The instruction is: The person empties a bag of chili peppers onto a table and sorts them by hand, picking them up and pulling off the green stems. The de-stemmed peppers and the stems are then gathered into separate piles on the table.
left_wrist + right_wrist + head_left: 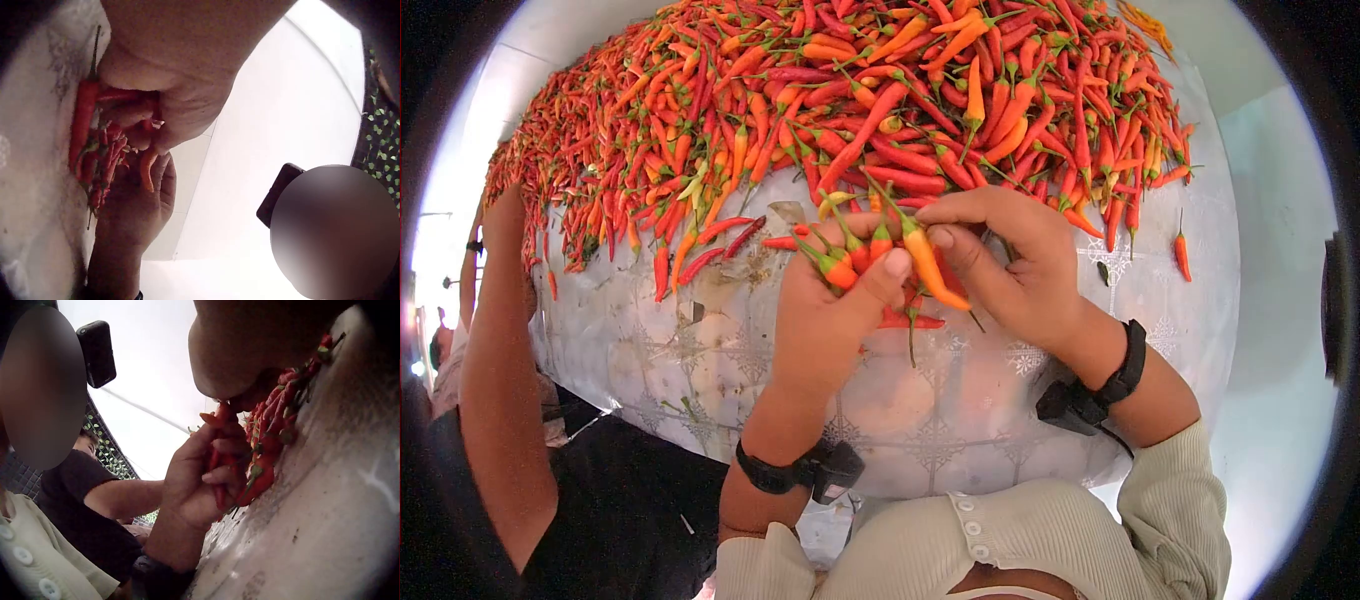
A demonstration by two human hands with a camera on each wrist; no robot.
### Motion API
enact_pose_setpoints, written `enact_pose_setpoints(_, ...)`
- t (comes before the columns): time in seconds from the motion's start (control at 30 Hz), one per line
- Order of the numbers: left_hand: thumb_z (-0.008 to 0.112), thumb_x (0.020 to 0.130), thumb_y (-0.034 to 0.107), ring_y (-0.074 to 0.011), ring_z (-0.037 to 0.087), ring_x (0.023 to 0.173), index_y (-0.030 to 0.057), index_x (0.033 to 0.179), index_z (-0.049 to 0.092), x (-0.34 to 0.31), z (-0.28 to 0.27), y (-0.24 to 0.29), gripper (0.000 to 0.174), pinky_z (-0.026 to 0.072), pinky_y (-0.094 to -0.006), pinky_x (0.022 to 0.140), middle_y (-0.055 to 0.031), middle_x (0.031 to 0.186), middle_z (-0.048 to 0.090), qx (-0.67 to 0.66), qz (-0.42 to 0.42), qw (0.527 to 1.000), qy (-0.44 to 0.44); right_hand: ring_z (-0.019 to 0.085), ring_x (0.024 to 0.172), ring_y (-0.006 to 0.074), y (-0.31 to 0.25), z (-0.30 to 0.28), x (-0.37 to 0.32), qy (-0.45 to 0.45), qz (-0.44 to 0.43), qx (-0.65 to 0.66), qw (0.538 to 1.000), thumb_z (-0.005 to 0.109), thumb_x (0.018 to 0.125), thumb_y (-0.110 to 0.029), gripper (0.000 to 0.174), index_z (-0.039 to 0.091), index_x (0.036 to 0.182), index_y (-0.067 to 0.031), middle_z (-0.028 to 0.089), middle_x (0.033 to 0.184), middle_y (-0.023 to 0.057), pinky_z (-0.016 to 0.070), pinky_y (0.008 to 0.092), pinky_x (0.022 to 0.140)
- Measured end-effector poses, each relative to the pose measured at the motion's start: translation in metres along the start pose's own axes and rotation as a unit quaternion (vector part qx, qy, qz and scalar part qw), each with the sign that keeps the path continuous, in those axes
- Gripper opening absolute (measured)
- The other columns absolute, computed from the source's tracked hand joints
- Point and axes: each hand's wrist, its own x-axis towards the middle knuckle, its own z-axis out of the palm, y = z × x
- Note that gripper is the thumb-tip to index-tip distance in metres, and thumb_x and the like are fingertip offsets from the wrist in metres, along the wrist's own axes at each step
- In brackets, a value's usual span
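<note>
My left hand (825,325) holds several red chili peppers (837,270) in its curled fingers, green stems up. An orange chili pepper (930,265) with a yellowish top slants down in front of them, beside the left thumb. At its stem end, the thumb and forefinger of my right hand (1030,255) pinch it. In the left wrist view the orange pepper's curved tip (148,170) shows between the two hands. The right wrist view shows red peppers (219,478) within the left fingers. More red chilies lie on the table just under the hands.
A large heap of red and orange chilies (880,100) covers the back of the table, which has a clear patterned plastic cover (700,370). A lone chili (1181,255) lies at the right. Another person's arm (500,390) reaches toward the heap at the left.
</note>
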Motion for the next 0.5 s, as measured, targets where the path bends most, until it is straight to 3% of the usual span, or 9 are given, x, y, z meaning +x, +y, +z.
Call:
enact_pose_setpoints(0.1, 0.064, 0.087, 0.013, -0.0050, 0.055, 0.061, 0.0028, 0.107, 0.055, 0.002, -0.008, 0.001, 0.024, 0.0391, -0.0156, 0.049, -0.0022, 0.080, 0.060, -0.025, -0.029, 0.999, 0.010, 0.065, 0.074, 0.0237, -0.006, 0.001, -0.001, 0.013, 0.072, 0.056, 0.996, 0.067, 0.079, -0.005, 0.016, 0.065, 0.094, -0.0027, 0.066, 0.086, 0.0117, 0.0514, 0.0311, 0.065)
enact_pose_setpoints(0.23, 0.065, 0.087, 0.013, -0.0043, 0.053, 0.055, 0.0041, 0.105, 0.055, 0.005, -0.007, -0.003, 0.022, 0.0320, -0.0154, 0.041, -0.0008, 0.074, 0.059, 0.010, -0.030, 0.999, 0.034, 0.062, 0.074, 0.0287, 0.001, 0.004, -0.003, -0.013, 0.031, -0.013, 0.999, 0.070, 0.075, -0.008, 0.018, 0.065, 0.092, -0.0037, 0.064, 0.083, 0.0112, 0.0495, 0.0355, 0.065)
enact_pose_setpoints(0.3, 0.064, 0.086, 0.011, -0.0048, 0.053, 0.058, 0.0040, 0.106, 0.054, 0.004, -0.006, -0.002, 0.023, 0.0330, -0.0153, 0.041, -0.0023, 0.080, 0.059, 0.004, -0.041, 0.998, 0.043, 0.061, 0.073, 0.0296, 0.005, 0.001, 0.000, 0.010, -0.012, -0.079, 0.997, 0.072, 0.072, -0.010, 0.020, 0.064, 0.089, -0.0044, 0.063, 0.080, 0.0104, 0.0479, 0.0373, 0.064)
enact_pose_setpoints(0.5, 0.065, 0.086, 0.010, -0.0047, 0.052, 0.060, 0.0041, 0.104, 0.054, 0.005, -0.007, -0.003, 0.022, 0.0324, -0.0152, 0.040, -0.0015, 0.081, 0.058, -0.004, -0.042, 0.998, 0.052, 0.056, 0.075, 0.0280, -0.003, -0.004, 0.002, -0.067, 0.002, -0.216, 0.974, 0.071, 0.071, -0.017, 0.018, 0.061, 0.082, -0.0069, 0.055, 0.074, 0.0078, 0.0435, 0.0395, 0.065)
